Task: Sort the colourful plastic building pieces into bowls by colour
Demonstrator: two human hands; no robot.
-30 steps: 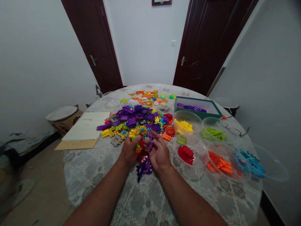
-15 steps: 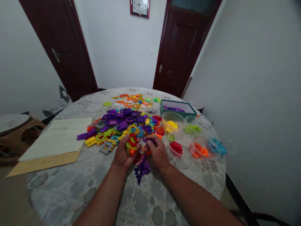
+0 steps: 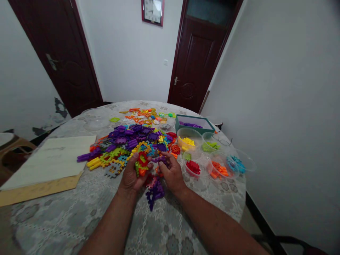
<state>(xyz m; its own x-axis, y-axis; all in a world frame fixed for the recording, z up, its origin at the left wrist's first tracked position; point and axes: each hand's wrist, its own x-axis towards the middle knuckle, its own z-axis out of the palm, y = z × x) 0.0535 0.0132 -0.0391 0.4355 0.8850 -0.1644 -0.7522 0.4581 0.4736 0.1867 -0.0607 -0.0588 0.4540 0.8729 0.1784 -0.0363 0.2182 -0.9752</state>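
My left hand (image 3: 131,177) is closed around a small cluster of interlocking plastic pieces (image 3: 142,161), red, lime green and orange. Between the thumb and fingers of my right hand (image 3: 172,173) is a purple plastic piece (image 3: 160,159), held close to the cluster. Just below both hands, purple triangular pieces (image 3: 154,194) rest on the tablecloth, with reddish pieces partly hidden behind my left fingers. Beyond the hands spreads a big heap of building pieces (image 3: 138,136), mostly purple, with yellow, blue, green and grey ones among them.
To the right stand clear plastic tubs of sorted pieces: yellow (image 3: 187,142), red (image 3: 193,168), orange (image 3: 219,170) and blue (image 3: 236,163). A green box (image 3: 195,124) with purple pieces is behind them. Pale paper sheets (image 3: 50,159) lie at the left of the round table. Orange pieces (image 3: 143,115) lie at the back.
The whole view has shifted, so the table and hands appear slightly further left. My right hand's purple piece now shows more fully beside the cluster. Both hands keep their holds.
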